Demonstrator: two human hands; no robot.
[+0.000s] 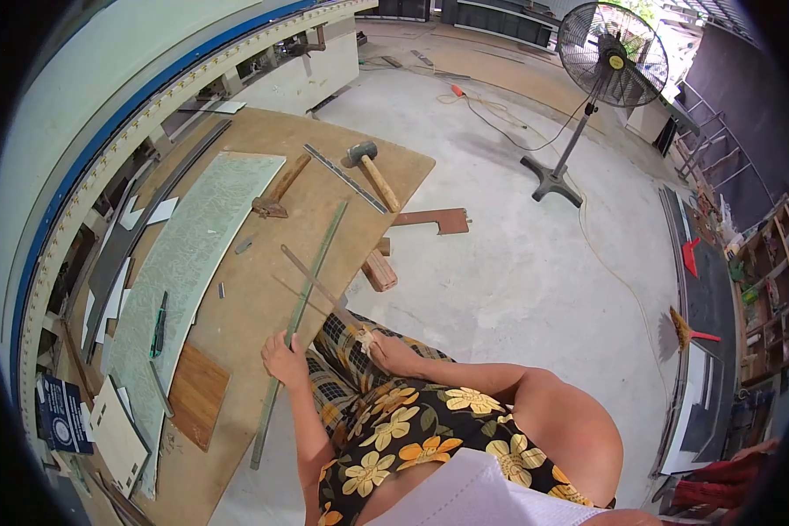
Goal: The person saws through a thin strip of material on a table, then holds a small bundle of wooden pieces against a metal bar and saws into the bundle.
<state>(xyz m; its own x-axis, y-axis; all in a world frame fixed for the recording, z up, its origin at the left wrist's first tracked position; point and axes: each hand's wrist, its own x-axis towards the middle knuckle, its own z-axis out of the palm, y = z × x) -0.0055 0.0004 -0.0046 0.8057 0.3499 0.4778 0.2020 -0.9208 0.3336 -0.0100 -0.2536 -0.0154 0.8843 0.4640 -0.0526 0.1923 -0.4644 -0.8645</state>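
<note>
My left hand [286,359] is closed around a long narrow green strip [323,252] that runs along the near edge of the brown tabletop [263,263] and juts past it at the bottom. In my right hand [394,353] is the pale wrapped grip of a thin metal blade [307,273]. The blade crosses over the strip, its far end above the board and its shadow beside it. Fine detail of the blade's edge is too small to make out.
On the table lie a wooden-handled hammer [280,188], a mallet [375,173], a dark metal strip [346,179], a patterned green panel [203,206], a utility knife [159,324] and a wood piece [200,394]. A large machine [105,167] borders the left. A fan [612,57] stands behind.
</note>
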